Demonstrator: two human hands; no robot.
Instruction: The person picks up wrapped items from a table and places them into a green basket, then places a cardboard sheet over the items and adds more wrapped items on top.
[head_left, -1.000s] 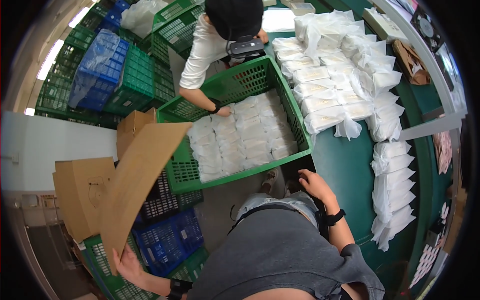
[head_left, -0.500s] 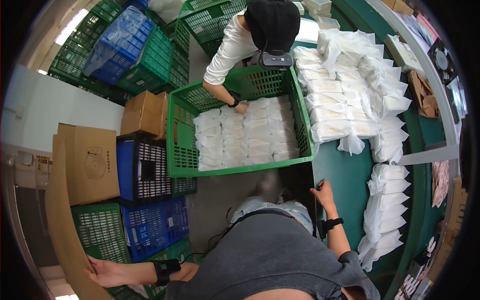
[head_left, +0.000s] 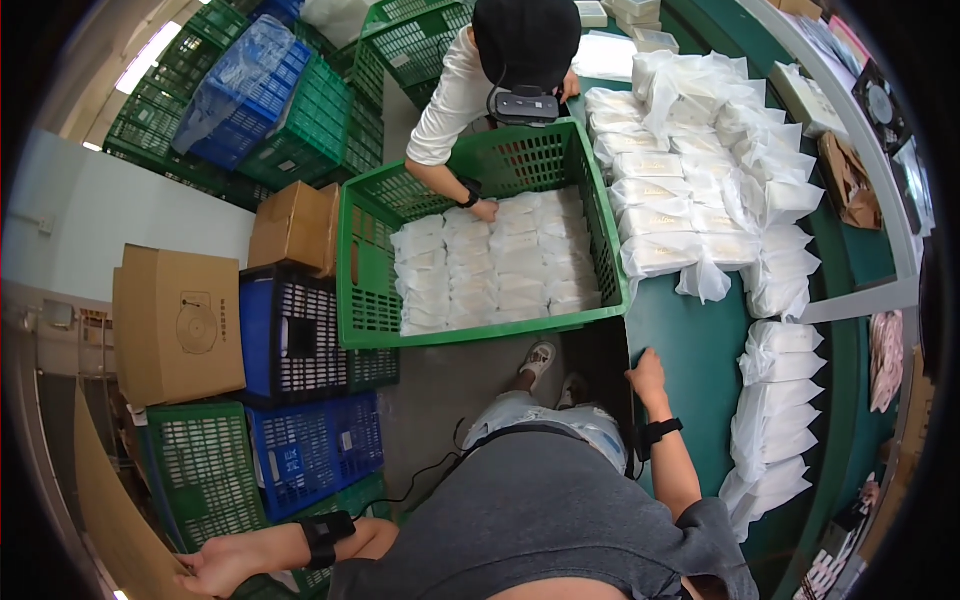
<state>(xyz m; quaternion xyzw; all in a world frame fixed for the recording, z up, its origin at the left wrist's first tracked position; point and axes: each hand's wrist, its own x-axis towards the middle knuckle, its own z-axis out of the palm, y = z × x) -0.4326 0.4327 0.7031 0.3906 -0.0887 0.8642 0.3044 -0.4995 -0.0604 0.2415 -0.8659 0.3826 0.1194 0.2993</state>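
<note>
left hand [head_left: 218,572]: low at the person's left, fingers curled on the edge of a large flat sheet of brown cardboard [head_left: 115,520], which stands slanted beside the stacked green and blue plastic crates [head_left: 300,455].
right hand [head_left: 648,374]: fingers spread flat, grasping nothing, resting on the near edge of the dark green table [head_left: 700,350].
big green plastic crate [head_left: 375,290]: on the floor ahead, its bottom layer already covered with rows of white bagged packs [head_left: 495,265]; plenty of height left to fill, as i judge it.
white bagged packs waiting on the table [head_left: 690,215]: many stacks not yet moved, more along the right edge.
co-worker's hand [head_left: 487,210]: on a pack inside the crate.
</note>
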